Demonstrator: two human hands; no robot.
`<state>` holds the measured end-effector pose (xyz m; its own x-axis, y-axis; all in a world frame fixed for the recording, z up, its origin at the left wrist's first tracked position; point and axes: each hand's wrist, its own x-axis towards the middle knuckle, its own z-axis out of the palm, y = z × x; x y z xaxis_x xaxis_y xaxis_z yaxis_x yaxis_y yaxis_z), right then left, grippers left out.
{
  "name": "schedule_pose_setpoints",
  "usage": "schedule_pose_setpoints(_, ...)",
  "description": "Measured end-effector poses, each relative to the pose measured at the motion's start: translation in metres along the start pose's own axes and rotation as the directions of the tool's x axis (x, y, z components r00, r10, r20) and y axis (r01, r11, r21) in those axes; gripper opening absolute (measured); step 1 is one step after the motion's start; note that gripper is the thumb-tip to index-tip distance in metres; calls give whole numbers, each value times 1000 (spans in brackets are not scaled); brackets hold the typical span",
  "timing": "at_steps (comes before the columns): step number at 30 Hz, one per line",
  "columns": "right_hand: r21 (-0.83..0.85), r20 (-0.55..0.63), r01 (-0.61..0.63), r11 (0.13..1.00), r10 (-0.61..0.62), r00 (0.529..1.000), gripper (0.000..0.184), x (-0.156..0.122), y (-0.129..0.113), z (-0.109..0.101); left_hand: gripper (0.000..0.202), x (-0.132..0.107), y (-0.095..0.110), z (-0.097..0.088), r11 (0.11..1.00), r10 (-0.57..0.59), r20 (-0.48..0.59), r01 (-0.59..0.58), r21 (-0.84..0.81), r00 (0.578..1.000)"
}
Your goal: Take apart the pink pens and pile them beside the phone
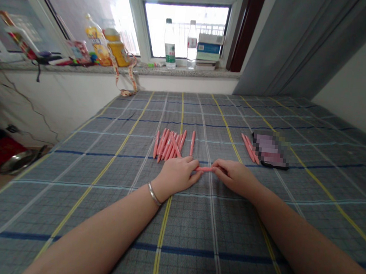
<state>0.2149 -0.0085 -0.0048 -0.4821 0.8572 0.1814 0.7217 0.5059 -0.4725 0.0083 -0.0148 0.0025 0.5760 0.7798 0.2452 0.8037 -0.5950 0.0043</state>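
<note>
Between my two hands a pink pen (pixel 205 169) lies crosswise, just above or on the plaid cloth. My left hand (pixel 181 174), with a silver bangle at its wrist, is closed around the pen's left end. Thumb and fingers of my right hand (pixel 231 175) pinch its right end. Just beyond my left hand several similar pink pens (pixel 167 146) form a loose pile, one lying slantwise on top. A single pink pen (pixel 192 143) rests slightly apart to the right of that pile. The fingers partly cover both ends of the held pen.
Farther right, more pink pens (pixel 250 148) lie beside a phone (pixel 270 149) with a blurred screen. Plaid cloth (pixel 97 206) covers the wide surface. On the windowsill stand two clear bottles (pixel 171 44), stacked boxes (pixel 209 48) and yellow bottles (pixel 118 49). A grey curtain (pixel 287 43) hangs at right.
</note>
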Motion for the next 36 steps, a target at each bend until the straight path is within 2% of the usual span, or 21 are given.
schedule_pose_setpoints(11,21,-27,-31,999,32,999,16,-2,1,3,36,1,0,0,999,-34,17,34,-3,999)
schedule_pose_setpoints(17,26,1,-33,999,33,999,23,-2,-1,1,37,0,-1,1,1000,-19,8,19,3,1000)
schedule_pose_setpoints(36,23,44,-7,1000,6,999,27,-1,-1,0,37,1,-2,3,1000,-12,43,11,17,999)
